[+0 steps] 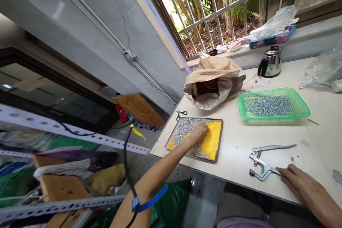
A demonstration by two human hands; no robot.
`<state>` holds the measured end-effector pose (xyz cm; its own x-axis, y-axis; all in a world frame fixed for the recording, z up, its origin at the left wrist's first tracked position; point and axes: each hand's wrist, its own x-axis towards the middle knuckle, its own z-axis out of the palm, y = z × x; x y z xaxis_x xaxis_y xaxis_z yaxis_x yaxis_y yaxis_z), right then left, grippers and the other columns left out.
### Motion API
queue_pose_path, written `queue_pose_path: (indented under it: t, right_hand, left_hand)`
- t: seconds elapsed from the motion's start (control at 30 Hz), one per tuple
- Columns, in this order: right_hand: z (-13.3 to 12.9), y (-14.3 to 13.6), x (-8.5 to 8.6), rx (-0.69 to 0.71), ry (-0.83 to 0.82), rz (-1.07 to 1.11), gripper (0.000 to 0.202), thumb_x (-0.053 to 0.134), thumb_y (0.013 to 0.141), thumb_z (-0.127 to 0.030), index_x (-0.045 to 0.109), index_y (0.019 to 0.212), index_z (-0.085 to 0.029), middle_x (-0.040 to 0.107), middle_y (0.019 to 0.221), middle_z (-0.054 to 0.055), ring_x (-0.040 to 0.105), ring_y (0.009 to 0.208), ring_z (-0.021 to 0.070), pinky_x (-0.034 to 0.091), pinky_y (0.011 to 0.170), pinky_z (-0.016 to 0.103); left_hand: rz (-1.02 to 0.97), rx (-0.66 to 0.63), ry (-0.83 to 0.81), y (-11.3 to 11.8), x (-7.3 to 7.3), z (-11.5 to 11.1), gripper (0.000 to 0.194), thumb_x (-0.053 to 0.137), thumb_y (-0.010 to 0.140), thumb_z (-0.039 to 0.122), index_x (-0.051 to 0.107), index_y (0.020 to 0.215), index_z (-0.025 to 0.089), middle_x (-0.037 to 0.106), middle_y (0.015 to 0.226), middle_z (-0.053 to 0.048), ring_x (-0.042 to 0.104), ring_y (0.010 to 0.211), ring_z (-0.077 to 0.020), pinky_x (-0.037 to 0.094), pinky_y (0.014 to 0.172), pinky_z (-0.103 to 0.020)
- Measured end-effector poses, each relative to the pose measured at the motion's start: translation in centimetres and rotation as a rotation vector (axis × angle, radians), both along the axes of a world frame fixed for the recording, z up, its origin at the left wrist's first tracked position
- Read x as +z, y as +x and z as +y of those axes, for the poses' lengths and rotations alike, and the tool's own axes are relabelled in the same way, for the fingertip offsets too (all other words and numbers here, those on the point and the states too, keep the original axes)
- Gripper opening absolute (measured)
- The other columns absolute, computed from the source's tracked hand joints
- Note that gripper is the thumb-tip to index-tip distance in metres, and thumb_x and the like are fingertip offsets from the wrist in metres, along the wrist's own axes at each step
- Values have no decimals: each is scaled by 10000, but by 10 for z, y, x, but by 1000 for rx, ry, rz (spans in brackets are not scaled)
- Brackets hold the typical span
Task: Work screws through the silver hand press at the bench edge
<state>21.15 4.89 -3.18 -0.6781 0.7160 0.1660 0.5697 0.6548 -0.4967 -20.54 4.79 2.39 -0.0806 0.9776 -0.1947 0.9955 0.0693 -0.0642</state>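
Note:
My left hand (200,132) reaches into a shallow tray (219,142) with a yellow bottom. Its fingers are curled down among small silvery metal pins (184,128); what is between the fingertips is hidden. At the table's front edge, my right hand (304,183) lies over the lower handle of metal hand pliers (264,171), its fingers around the handle end. The pliers have a C-shaped jaw and a spring, and their upper handle is spread apart. A green plastic basket (306,108) holds more of the same pins.
Behind the tray stands an open brown paper bag (216,67), with small green-handled scissors (181,114) to its left. A metal kettle (272,62) and a clear plastic bag (324,69) are at the back right. A blue basket (272,39) sits on the windowsill.

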Motion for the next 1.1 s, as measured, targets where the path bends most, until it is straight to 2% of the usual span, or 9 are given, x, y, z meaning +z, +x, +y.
queue_pose_path:
  t: [0.13, 0.23, 0.33, 0.43, 0.5, 0.63, 0.7, 0.9, 1.1]
  right_hand:
    - [-3, -5, 19, -1, -59, -26, 332, 296, 948, -328, 608, 867, -245, 532, 736, 29, 543, 617, 154, 415, 536, 263]
    - [-2, -6, 29, 26, -84, -57, 314, 290, 941, -249, 576, 812, -235, 528, 744, 26, 515, 624, 144, 397, 555, 257]
    - [-1, -6, 33, 35, -83, -78, 270, 315, 920, -199, 552, 795, -232, 524, 756, 22, 490, 621, 138, 371, 545, 247]
    - [-2, -5, 32, 31, -73, -91, 237, 337, 894, -157, 541, 800, -231, 523, 757, 18, 481, 617, 137, 362, 540, 244]
    - [-3, -6, 31, 30, -59, -102, 234, 344, 871, -116, 536, 801, -230, 531, 758, 17, 483, 619, 139, 364, 544, 245]
    - [-4, -7, 35, 49, -24, -124, 272, 363, 787, -28, 541, 817, -231, 572, 790, 24, 517, 666, 152, 399, 598, 259]
    - [-5, -6, 40, 49, 1, -138, 298, 372, 762, -15, 552, 840, -239, 595, 826, 30, 540, 703, 162, 417, 623, 268]
    - [-6, -5, 48, 42, 45, -187, 353, 349, 786, -8, 573, 931, -238, 621, 900, 52, 577, 749, 172, 444, 651, 278]
    - [-1, -5, 30, 91, 1, -219, 315, 403, 795, -46, 576, 958, -253, 598, 887, 41, 548, 725, 166, 426, 653, 278]
  left_hand:
    - [-14, 22, 120, 15, 6, -11, 217, 411, 852, 58, 615, 834, 128, 630, 900, -99, 572, 878, -201, 453, 776, -302]
    - [-258, 98, 233, 49, 1, -26, 192, 453, 852, 128, 643, 830, 148, 651, 849, -65, 602, 785, -165, 468, 721, -265]
    - [-582, 94, 177, 93, -8, -42, 152, 534, 789, 151, 679, 830, 164, 675, 787, -39, 615, 696, -142, 470, 656, -233]
    - [-718, 86, 128, 129, -16, -48, 169, 550, 735, 122, 696, 811, 163, 685, 779, -44, 619, 706, -147, 472, 669, -238]
    - [-810, 173, 73, 144, -19, -47, 145, 561, 725, 140, 691, 787, 155, 677, 744, -40, 611, 679, -145, 474, 649, -241]
    - [-1153, 517, -219, 160, -22, -41, 145, 621, 712, 269, 640, 750, 130, 590, 570, 7, 518, 469, -100, 433, 471, -216]
    - [-1272, 620, -300, 165, -22, -39, 229, 676, 671, 339, 615, 720, 124, 549, 527, 28, 473, 421, -79, 384, 409, -196]
    - [-1257, 663, -430, 174, -19, -35, 373, 743, 592, 458, 610, 653, 115, 461, 447, 71, 358, 354, -41, 248, 341, -186]
    - [-1152, 652, -524, 178, -17, -33, 355, 748, 604, 442, 619, 646, 115, 475, 452, 70, 377, 365, -43, 217, 354, -189]
